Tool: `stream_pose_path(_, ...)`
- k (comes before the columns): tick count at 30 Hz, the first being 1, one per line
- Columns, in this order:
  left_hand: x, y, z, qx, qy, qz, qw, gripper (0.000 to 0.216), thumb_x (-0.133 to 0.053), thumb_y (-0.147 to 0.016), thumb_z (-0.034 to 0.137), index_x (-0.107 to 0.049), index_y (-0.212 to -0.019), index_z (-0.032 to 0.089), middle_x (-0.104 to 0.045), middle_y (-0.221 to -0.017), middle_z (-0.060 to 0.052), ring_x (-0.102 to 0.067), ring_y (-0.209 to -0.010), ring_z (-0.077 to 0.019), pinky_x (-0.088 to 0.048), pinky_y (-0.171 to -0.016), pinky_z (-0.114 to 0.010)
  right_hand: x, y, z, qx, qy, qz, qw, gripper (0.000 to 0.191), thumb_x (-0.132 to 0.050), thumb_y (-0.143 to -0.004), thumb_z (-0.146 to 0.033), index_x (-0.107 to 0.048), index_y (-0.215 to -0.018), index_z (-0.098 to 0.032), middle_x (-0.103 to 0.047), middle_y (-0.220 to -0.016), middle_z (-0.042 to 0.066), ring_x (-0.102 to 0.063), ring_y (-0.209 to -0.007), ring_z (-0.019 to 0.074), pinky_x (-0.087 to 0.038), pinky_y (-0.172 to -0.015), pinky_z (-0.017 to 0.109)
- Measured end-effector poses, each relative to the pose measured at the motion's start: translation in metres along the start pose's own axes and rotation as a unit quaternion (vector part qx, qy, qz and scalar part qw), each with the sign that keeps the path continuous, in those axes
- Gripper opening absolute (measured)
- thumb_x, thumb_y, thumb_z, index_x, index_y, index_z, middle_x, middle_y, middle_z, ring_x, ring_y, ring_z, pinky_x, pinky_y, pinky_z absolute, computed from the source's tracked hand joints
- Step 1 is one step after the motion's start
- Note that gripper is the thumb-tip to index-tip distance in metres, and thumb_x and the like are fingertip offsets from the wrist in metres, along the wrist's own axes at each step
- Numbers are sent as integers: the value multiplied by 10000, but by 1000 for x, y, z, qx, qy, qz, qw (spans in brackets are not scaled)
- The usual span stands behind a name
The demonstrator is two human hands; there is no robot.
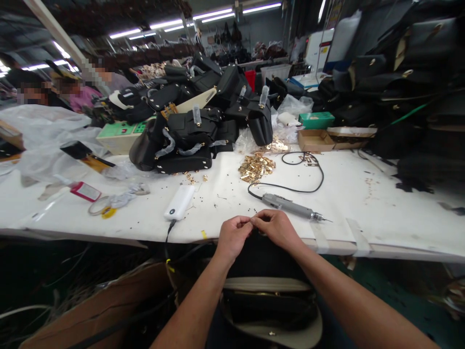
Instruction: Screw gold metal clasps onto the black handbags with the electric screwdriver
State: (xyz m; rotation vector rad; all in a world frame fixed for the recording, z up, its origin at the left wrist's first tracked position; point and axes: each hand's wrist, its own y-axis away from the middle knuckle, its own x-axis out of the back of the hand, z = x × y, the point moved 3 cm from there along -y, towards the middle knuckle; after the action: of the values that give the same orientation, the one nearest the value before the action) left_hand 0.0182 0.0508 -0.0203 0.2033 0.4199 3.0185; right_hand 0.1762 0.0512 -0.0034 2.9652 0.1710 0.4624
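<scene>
My left hand [233,237] and my right hand [276,228] meet at the near edge of the white table [363,194], fingertips pinched together on something too small to make out. Both hover over a black bag [267,291] resting in my lap below the table edge. Just beyond my right hand lies a grey electric screwdriver [290,207] with a black cord. A heap of small gold metal fittings [256,167] sits further back on the table.
A pile of black bags [203,126] fills the table's back middle. A white power bank [179,202], a green box [316,119], open cardboard boxes [316,140] and plastic sheeting [43,131] lie around. More black bags stack at the right. Other people sit at far left.
</scene>
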Motion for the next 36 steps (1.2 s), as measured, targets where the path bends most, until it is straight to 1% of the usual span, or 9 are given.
stream_pose_path(3,1,0,2,2,8,-7,1000,207,-723,-737,322,-754,-831,141,-699,-663,-26,-610,-613,-131,-497,-618,-245,3,0,2,-2,-3,-24,1000,250,-575,-800,-254,-787,-896,-163,-710,-677,9,-615,-594,144,-452,-566,231)
stream_pose_path(7,0,0,1,5,14,-10,1000,212,-730,-730,312,-753,-850,139,-708,-678,-33,-626,-618,-135,-512,-619,-249,10,5,7,15,-11,-64,998,315,-548,-777,-210,-791,-975,-177,-756,-813,12,-671,-730,166,-499,-676,244)
stream_pose_path(10,0,0,0,5,15,-11,1000,213,-732,-737,315,-749,-859,141,-709,-683,-31,-628,-618,-131,-514,-622,-248,11,8,9,37,24,-51,998,288,-600,-787,-245,-783,-999,-178,-766,-855,18,-677,-772,181,-491,-696,254)
stream_pose_path(16,1,0,-3,3,15,-16,1000,185,-725,-749,298,-742,-854,147,-711,-703,-26,-635,-628,-128,-517,-636,-247,2,9,13,27,37,-50,998,321,-605,-770,-204,-743,-1059,-186,-743,-783,-7,-595,-610,127,-392,-543,217)
stream_pose_path(20,1,-1,-4,3,19,-19,1000,181,-730,-751,301,-736,-846,147,-706,-698,-26,-629,-623,-127,-511,-630,-248,0,10,13,24,35,-49,998,320,-590,-759,-190,-726,-1048,-178,-726,-768,-10,-585,-616,123,-393,-557,214)
stream_pose_path(25,2,-1,-2,7,23,-40,999,176,-714,-768,282,-738,-868,140,-712,-713,-30,-629,-630,-124,-515,-640,-249,-2,10,11,24,76,-22,997,290,-589,-754,-196,-729,-1008,-197,-711,-738,-16,-590,-614,132,-402,-574,229)
stream_pose_path(28,3,0,0,8,27,-64,998,178,-731,-726,204,-740,-890,136,-742,-781,-42,-663,-698,-134,-526,-691,-249,-3,8,11,28,95,-7,995,277,-592,-738,-179,-733,-976,-204,-717,-744,-10,-617,-643,145,-426,-606,237)
stream_pose_path(32,2,0,-1,-2,26,-71,997,281,-709,-656,67,-733,-927,139,-766,-863,-42,-696,-800,-137,-533,-798,-248,-2,7,16,21,87,-21,996,335,-597,-725,-158,-731,-1027,-214,-743,-800,-6,-650,-685,148,-437,-627,229)
stream_pose_path(36,0,-1,-6,-15,17,-54,998,273,-681,-662,41,-729,-910,144,-761,-842,-30,-696,-777,-131,-526,-766,-229,-1,6,19,18,77,-31,996,359,-596,-726,-157,-725,-1055,-220,-745,-806,-15,-649,-686,146,-430,-615,224)
